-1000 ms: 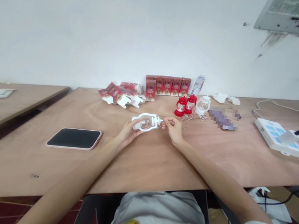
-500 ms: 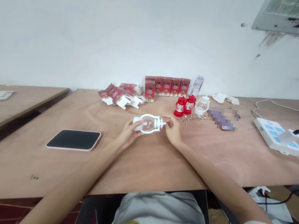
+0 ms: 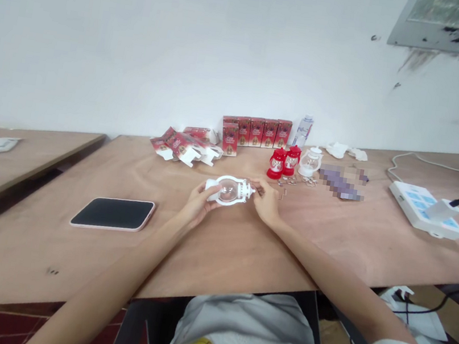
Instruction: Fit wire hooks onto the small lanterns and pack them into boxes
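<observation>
A small white lantern [image 3: 230,190] with a clear middle lies sideways above the table. My left hand [image 3: 200,202] is wrapped round its base at the left. At the lantern's pointed top my right hand [image 3: 265,200] has its fingers pinched together; whatever is between them is too small to make out. Behind, two red lanterns [image 3: 276,164] and another white lantern [image 3: 310,162] stand upright, with small metal pieces [image 3: 306,180] lying in front of them.
Red boxes [image 3: 256,133] stand along the wall beside a bottle [image 3: 303,131]. Flattened cartons [image 3: 187,146] lie to their left. A phone [image 3: 113,214] rests at the left, a purple item [image 3: 342,183] right of the lanterns, and a power strip [image 3: 427,211] at the far right.
</observation>
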The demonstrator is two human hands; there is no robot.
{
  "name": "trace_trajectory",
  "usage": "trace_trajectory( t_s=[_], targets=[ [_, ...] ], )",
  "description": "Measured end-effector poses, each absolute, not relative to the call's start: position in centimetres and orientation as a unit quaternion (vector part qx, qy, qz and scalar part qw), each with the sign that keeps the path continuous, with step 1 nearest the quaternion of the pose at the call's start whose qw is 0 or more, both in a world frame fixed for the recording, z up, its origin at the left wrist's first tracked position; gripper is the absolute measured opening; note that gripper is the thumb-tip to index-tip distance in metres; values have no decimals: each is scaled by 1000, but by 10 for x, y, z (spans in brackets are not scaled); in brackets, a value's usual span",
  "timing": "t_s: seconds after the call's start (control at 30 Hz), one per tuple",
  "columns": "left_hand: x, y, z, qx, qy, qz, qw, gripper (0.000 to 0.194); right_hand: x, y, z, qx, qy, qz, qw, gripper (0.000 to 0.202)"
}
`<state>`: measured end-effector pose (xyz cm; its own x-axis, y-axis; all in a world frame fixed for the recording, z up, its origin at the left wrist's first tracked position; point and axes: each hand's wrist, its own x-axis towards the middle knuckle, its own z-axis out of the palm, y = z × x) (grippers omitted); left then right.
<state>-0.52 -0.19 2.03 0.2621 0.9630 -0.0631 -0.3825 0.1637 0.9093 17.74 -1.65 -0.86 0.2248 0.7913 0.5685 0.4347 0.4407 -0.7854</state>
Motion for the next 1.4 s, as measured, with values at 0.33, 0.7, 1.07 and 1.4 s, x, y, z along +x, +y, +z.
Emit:
trace_trajectory(
  t_s=[0.33, 0.7, 1.07, 1.4],
  targets=[
    [-5, -2, 19, 423, 355, 504, 664, 33, 177, -17, -8, -541, -608, 124, 567, 26],
    [4, -16, 20, 527, 393, 516, 549, 43, 187, -13, -10, -603, -627, 73, 488, 21],
    [8, -14, 14, 531, 427, 532, 503, 43, 201, 5, -11, -629, -573, 85, 518, 14],
    [-2, 9, -1, 533, 448, 576, 428, 42, 171, -33, 3, -412, -744, 21, 525, 18]
  ],
)
